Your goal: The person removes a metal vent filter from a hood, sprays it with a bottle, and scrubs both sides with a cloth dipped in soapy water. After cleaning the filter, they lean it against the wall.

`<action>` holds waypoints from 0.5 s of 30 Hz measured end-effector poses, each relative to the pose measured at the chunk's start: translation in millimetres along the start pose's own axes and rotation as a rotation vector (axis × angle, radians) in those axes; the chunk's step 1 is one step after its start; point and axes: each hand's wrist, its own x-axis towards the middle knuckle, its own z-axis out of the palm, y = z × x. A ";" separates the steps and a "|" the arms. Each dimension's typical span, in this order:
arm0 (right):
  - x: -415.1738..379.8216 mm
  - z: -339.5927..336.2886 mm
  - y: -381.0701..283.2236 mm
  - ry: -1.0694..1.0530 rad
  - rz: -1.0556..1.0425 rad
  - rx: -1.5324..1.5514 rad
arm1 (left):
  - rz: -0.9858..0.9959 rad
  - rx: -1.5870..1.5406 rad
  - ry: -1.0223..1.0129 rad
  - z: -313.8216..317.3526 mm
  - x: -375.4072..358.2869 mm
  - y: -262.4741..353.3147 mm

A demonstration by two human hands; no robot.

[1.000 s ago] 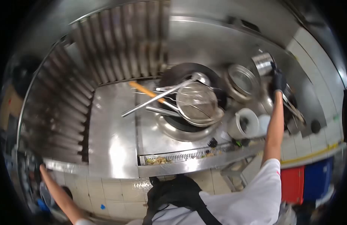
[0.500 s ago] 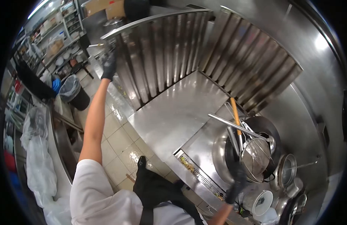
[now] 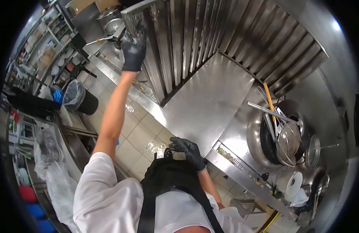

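My left hand (image 3: 133, 52), in a wet black glove with suds on it, is at the left end of a ribbed metal filter panel (image 3: 179, 42). Its fingers are bent against the panel; whether a greyish scouring pad sits under them is hard to see. The panel stands upright on a steel counter (image 3: 208, 99). My right hand (image 3: 186, 150), also black-gloved, hovers before my apron by the counter's front edge. Its fingers are loosely bent and apart, with nothing in them. A second ribbed panel (image 3: 272, 42) leans against the back wall.
At right, a large wok (image 3: 254, 134) holds strainers (image 3: 289, 139) and long-handled tools. A white bucket (image 3: 290, 182) stands near it. Food scraps lie in the front drain channel (image 3: 234, 159). A lined bin (image 3: 80, 97) stands on the tiled floor at left.
My right hand has come away from the wok area, leftward to in front of my apron. My left hand stays at the panel's end. The view has shifted.
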 end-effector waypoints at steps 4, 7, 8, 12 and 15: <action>14.4 -12.5 52.9 0.102 -0.023 0.085 | 0.417 0.649 -0.072 -13.2 62.5 -7.5; 9.0 -41.2 56.8 0.125 0.199 -0.050 | 0.623 0.763 -0.122 -38.2 108.0 -7.1; 3.2 -52.0 64.3 0.165 0.219 -0.022 | 0.677 0.846 -0.170 -49.4 121.0 3.3; 0.1 -111.0 82.3 0.172 0.156 -0.045 | 0.364 0.563 -0.391 -115.6 176.5 40.3; 32.6 -149.1 59.4 0.203 0.082 0.082 | 0.408 1.134 -0.302 -143.4 172.6 106.2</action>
